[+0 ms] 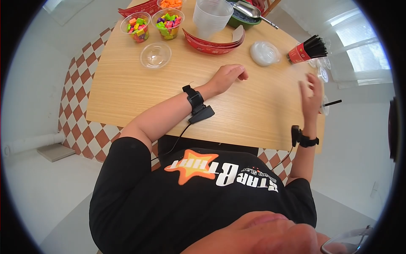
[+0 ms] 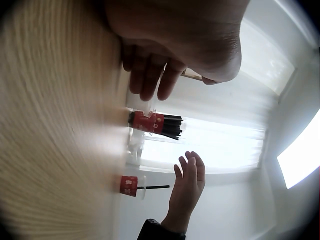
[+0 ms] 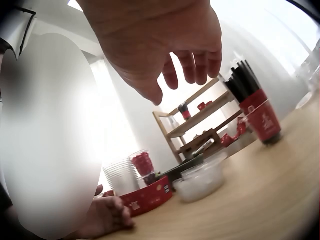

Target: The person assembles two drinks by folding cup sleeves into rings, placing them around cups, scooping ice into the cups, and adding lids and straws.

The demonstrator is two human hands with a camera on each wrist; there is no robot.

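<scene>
My left hand (image 1: pixel 225 79) is at the middle of the wooden table, fingers loosely bent and nothing in them. Over the table's right side my right hand (image 1: pixel 311 95) is raised, with its fingers spread apart and no object in its grasp. Beyond its fingertips stands a red-labelled cup of black straws (image 1: pixel 303 52). Close by the right hand, at the table edge, is a red cup with one black straw (image 2: pixel 129 185), partly hidden in the head view. A stack of clear lids (image 1: pixel 264 53) lies between the two hands, farther back.
Two cups of colourful pieces (image 1: pixel 136 27) stand at the back left, near a clear lid (image 1: pixel 155 55). Clear cups (image 1: pixel 211 17) are stacked behind red paper trays (image 1: pixel 214 47). A metal scoop (image 1: pixel 249 9) lies over a green bowl (image 1: pixel 243 21). Wooden shelves (image 3: pixel 200 117) stand beyond.
</scene>
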